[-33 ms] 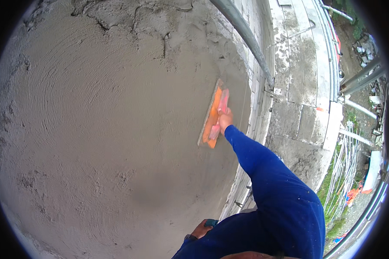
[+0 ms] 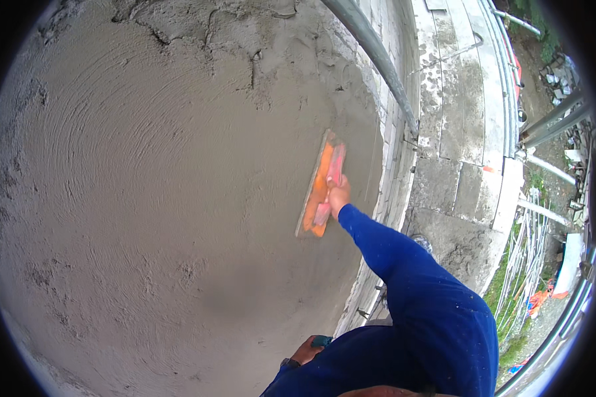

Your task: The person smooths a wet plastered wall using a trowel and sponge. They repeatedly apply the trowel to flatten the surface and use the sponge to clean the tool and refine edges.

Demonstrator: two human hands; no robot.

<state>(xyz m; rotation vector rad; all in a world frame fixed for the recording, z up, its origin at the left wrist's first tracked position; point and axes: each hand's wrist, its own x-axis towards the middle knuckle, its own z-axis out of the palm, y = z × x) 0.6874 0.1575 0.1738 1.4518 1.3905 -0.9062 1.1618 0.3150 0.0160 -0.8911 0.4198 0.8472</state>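
Observation:
My right hand (image 2: 339,194) is closed round the pinkish-red handle of an orange plastering float (image 2: 320,185). The float's long, narrow blade lies against the wet grey mortar (image 2: 198,165), near that surface's right edge. Low in the view, my left hand (image 2: 306,352) is closed on a small teal object (image 2: 322,341), mostly hidden by the fingers. A dark watch sits on that wrist. Both sleeves are blue. Much of the mortar is smoothed, with curved trowel marks at the left and rough lumps along the top.
A metal pole (image 2: 377,56) slants down on the right of the mortar, beside a strip of pale blocks. Beyond it runs a splattered plank walkway (image 2: 453,119). Farther right are scaffold tubes (image 2: 553,122), rubble, and a pile of thin rods (image 2: 526,258) on grass.
My right hand and the float have slid slightly down and to the left over the mortar. My left hand has stayed nearly where it was.

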